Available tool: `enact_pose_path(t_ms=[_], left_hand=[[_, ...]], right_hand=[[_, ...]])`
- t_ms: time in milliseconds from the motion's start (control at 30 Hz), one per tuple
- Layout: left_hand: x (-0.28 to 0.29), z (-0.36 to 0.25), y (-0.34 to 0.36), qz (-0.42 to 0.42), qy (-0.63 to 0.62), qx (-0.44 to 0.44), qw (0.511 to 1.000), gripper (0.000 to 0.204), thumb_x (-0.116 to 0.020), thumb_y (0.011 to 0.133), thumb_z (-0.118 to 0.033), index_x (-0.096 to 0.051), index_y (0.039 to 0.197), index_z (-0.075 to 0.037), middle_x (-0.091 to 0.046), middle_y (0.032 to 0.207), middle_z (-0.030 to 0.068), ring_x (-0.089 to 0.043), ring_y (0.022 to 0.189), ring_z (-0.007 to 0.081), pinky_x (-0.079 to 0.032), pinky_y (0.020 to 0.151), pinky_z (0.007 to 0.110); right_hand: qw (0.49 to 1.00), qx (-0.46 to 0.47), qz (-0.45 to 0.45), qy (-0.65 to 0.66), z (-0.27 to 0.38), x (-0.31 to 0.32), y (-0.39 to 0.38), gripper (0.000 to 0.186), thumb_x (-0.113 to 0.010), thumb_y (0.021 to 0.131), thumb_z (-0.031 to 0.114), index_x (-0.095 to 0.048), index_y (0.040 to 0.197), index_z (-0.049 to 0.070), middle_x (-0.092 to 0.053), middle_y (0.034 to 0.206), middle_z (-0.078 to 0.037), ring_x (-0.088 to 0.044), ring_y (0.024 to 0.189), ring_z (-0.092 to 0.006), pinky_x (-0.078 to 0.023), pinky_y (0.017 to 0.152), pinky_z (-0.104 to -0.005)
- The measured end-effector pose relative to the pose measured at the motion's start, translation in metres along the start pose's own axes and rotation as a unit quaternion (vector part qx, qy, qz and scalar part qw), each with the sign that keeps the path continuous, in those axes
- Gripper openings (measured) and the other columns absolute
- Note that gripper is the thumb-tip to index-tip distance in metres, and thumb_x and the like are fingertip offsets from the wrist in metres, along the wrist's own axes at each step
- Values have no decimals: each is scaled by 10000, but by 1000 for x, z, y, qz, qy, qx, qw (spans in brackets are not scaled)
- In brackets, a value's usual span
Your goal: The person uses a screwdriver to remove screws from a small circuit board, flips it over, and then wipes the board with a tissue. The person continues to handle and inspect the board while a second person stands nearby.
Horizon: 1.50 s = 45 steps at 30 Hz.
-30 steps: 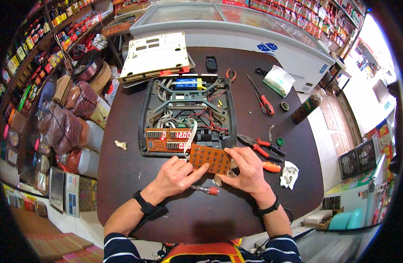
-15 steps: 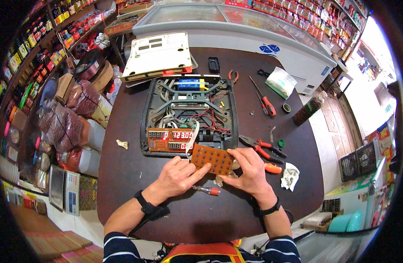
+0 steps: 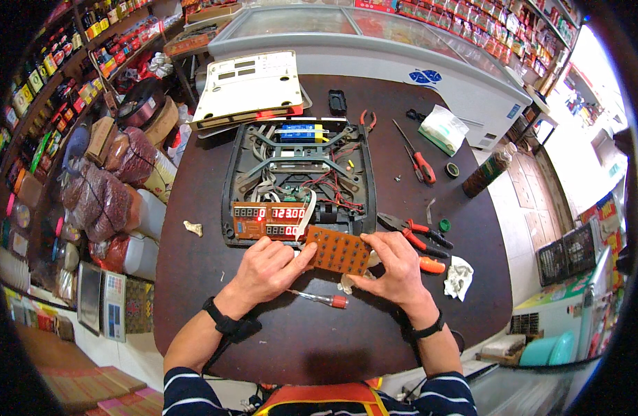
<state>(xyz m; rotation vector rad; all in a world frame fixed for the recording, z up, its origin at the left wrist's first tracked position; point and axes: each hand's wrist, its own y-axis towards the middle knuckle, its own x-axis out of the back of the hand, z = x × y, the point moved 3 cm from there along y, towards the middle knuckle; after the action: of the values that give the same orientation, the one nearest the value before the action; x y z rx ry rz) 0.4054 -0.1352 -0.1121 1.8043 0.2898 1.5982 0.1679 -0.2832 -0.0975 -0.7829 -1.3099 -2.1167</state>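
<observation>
1. A flat orange-brown circuit board studded with rows of small round contacts (image 3: 338, 251) is held between both hands above the near part of the round dark brown table (image 3: 194, 291), just in front of the opened black plastic housing full of wires (image 3: 296, 182).
2. The left hand (image 3: 267, 267) is closed on the board's nine o'clock edge, with the fingertips curled against it.
3. The right hand (image 3: 395, 267) is clamped on the board's three o'clock edge, thumb along the top and fingers underneath.
4. Compared with the view a second ago, the board is seen in almost the same place; both hands are kept on it, and only a slight turn of the board is noticed.
5. A second orange board with lit red digit displays (image 3: 269, 220) is seen at the board's eleven o'clock, joined to the housing by a white ribbon cable (image 3: 306, 211).
6. A small red-handled screwdriver (image 3: 324, 299) is laid on the table at the board's six o'clock, between the two wrists.
7. Red-and-black pliers (image 3: 416, 232) are found at the board's two o'clock, just beside the right hand.
8. A crumpled white cloth (image 3: 459, 277) is placed at three o'clock, near the table's edge.
9. A cream-white flat cover with cut-out windows (image 3: 248, 87) is leaned at the housing's eleven o'clock.
</observation>
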Motion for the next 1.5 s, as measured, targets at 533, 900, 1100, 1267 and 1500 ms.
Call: enact_pose_path(t_ms=[533,900,1100,1267,1500], left_hand=[[-3,-2,1,26,4,7,1000,490,-747,943,-154,-729,1421,-46,-578,835,-12,-626,770,153,-486,720,347],[-5,-8,2,38,-1,-24,999,571,-682,920,-121,-699,1489,-69,-503,826,-14,-563,729,156,-461,702,352],[-4,-9,1,31,-8,-17,999,572,-684,914,-112,-698,1483,-47,-529,831,-10,-574,731,157,-466,701,352],[-5,-10,2,31,-13,-12,999,571,-688,908,-103,-702,1475,-41,-536,826,-8,-577,730,156,-473,705,349],[-4,-11,3,33,-3,-24,999,572,-686,914,-116,-706,1484,-72,-512,815,-21,-576,728,146,-453,694,345]], right_hand=[[1000,-3,-8,8,1,0,0,785,-1054,607,258,-742,1286,18,-742,1161,-145,-724,1013,-340,-611,883,-439],[1000,10,0,5,5,-2,0,761,-1047,627,259,-738,1279,17,-749,1139,-144,-727,998,-336,-613,870,-427],[1000,11,-3,7,5,-2,1,770,-1048,626,254,-733,1286,16,-747,1139,-145,-725,999,-337,-616,873,-430],[1000,2,6,12,5,-3,0,777,-1034,632,239,-725,1308,15,-739,1187,-136,-723,1038,-334,-612,909,-439],[1000,-1,9,13,6,-2,0,770,-1033,634,238,-727,1307,21,-738,1187,-135,-721,1044,-336,-611,910,-439]])
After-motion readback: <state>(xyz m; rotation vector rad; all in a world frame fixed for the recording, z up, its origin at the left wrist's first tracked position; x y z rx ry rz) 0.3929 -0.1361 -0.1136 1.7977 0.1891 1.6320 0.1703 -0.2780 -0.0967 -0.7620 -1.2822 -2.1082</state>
